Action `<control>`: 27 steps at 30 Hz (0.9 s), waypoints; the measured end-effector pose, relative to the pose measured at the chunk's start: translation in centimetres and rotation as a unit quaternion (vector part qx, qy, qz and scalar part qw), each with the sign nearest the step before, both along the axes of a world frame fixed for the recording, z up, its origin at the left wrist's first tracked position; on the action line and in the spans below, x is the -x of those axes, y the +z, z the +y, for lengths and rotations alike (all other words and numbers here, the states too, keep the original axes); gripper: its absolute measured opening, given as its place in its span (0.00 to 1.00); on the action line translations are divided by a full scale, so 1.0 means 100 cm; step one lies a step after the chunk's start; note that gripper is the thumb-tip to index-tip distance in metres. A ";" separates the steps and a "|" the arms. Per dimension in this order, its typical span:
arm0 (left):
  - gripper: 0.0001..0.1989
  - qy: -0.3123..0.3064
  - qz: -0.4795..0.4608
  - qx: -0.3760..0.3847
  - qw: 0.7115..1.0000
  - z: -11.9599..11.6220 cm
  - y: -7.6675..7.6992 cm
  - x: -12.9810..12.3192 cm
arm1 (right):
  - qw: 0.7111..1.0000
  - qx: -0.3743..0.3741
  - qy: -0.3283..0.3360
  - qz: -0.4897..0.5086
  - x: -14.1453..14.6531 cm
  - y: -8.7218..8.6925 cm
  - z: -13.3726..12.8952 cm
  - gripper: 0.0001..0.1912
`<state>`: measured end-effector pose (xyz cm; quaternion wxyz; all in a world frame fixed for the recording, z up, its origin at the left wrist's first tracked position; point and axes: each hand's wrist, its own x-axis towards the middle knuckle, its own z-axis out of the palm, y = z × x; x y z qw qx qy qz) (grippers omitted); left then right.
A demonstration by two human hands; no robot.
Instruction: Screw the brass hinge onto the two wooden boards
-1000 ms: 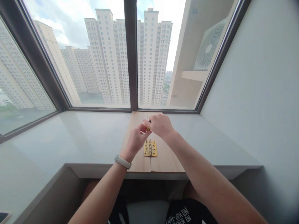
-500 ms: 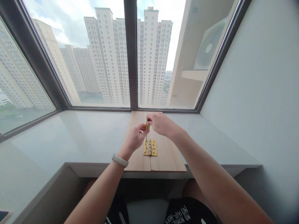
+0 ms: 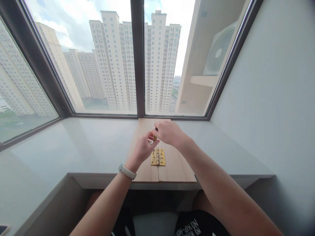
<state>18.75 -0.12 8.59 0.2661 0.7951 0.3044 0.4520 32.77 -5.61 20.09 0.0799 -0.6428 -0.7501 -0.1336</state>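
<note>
My right hand is closed round the top of a yellow and black screwdriver, which stands roughly upright. Just below, my left hand pinches the lower handle between thumb and fingers. Something red shows behind the left fingers; I cannot make out what it is. Under the hands a brass hinge lies opened flat across the seam of two light wooden boards. The screwdriver's tip is at the hinge's upper left part, where the left thumb partly hides it. Several screw holes show in the hinge leaves.
The boards lie on a white window sill counter and reach its front edge. Behind stands a dark window frame. A pale wall rises at the right. The corner of a dark object shows at the lower left.
Both hands and the screwdriver have lowered slightly towards the hinge. My right hand has turned and covers more of the handle. The whole view has shifted a little.
</note>
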 end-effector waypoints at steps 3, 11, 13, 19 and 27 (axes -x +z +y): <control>0.08 0.009 0.000 -0.006 1.000 -0.001 0.000 -0.002 | 1.000 0.002 -0.024 0.009 0.001 -0.002 0.001 0.20; 0.06 0.022 -0.011 -0.014 1.000 -0.002 0.004 -0.004 | 0.994 -0.010 -0.102 0.033 0.007 -0.007 0.003 0.23; 0.05 0.013 -0.009 -0.020 1.000 -0.001 0.004 -0.002 | 0.995 -0.010 -0.089 0.040 0.006 -0.007 0.002 0.25; 0.05 0.002 -0.007 -0.013 1.000 0.003 0.001 0.002 | 0.989 0.034 0.059 0.128 -0.010 -0.003 -0.002 0.14; 0.05 -0.025 -0.011 0.015 1.000 0.004 -0.001 0.000 | 0.994 0.038 0.066 0.083 -0.012 -0.001 0.000 0.09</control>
